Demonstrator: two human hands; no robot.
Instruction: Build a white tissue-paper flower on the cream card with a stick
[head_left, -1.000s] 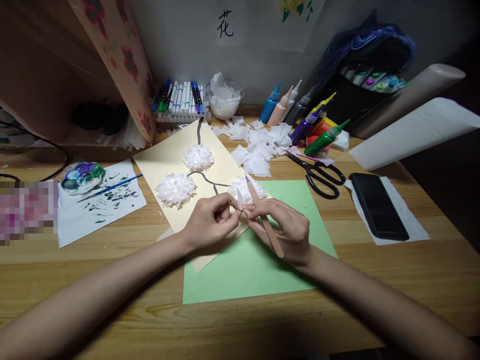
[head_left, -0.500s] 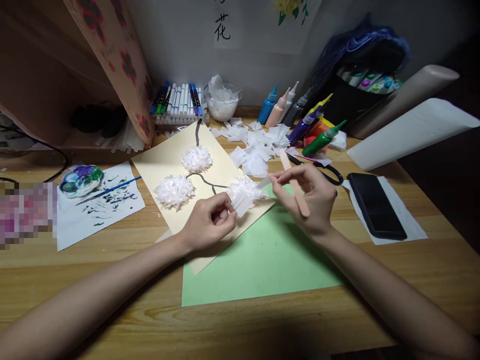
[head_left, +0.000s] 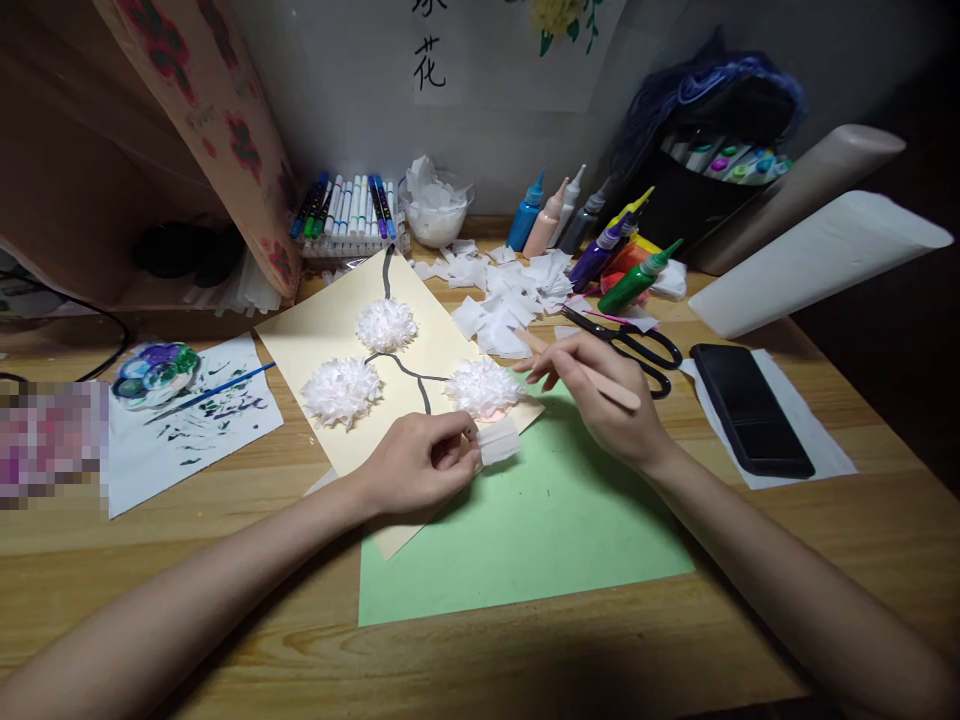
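My left hand (head_left: 424,460) is closed, pinching a small piece of white tissue paper (head_left: 498,443) between thumb and forefinger. It hovers over the near corner of a cream sheet (head_left: 442,330) with a dark painted branch. Three fluffy white paper flowers sit on that sheet: a top one (head_left: 387,325), a left one (head_left: 342,391) and a right one (head_left: 484,386), which shows some pink at its lower edge. My right hand (head_left: 600,395) holds a flat wooden stick (head_left: 613,388) slanted across the fingers, just right of that flower. Its fingertips are bent and partly hidden.
Loose white paper pieces (head_left: 499,300) lie behind the cream sheet, near scissors (head_left: 649,345) and paint bottles (head_left: 637,277). A green sheet (head_left: 540,540) lies underneath. A phone (head_left: 750,410) lies at right; a paint palette (head_left: 156,372) and brush (head_left: 225,386) at left.
The right hand has drawn its fingers away from the tissue, and the wooden stick now lies at a flatter slant. The left hand has shifted slightly down and right with the tissue piece.
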